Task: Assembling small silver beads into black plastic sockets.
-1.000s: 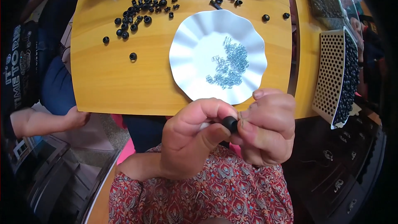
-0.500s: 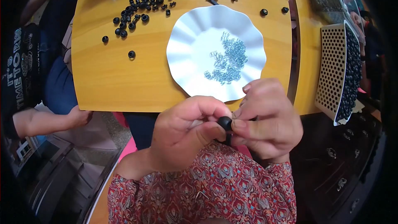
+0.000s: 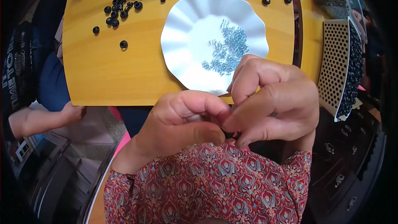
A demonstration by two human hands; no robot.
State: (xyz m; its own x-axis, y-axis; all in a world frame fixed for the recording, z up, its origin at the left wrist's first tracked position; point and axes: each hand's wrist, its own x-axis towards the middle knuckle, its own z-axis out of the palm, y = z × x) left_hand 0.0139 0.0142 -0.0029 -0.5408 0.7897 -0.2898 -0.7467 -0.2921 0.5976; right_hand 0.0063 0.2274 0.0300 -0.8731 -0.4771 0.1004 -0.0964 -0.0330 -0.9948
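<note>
Close to my body, just off the table's near edge, my two hands meet around a small black rounded plastic piece [image 3: 229, 135], which looks like a cord lock part. My left hand [image 3: 182, 118] pinches it between thumb and curled fingers. From the other side, the thumb and fingers of my right hand [image 3: 275, 101] close on it, covering most of it. Beyond my hands stands a white wavy-rimmed plate [image 3: 173, 37]. On it lies a heap of tiny shiny metal coil springs [image 3: 235, 43], partly behind my right fingers.
Several loose black pieces [image 3: 123, 14] are scattered at the table's far left, with a few more [image 3: 266, 1] at the far right. A perforated beige basket [image 3: 333, 54] full of black pieces stands on the right. Another person's arm [image 3: 41, 121] rests at the left edge.
My right hand has shifted up and right and turned, its fingers now covering much of the black piece, which has dropped slightly lower. The table and plate appear higher in the view.
</note>
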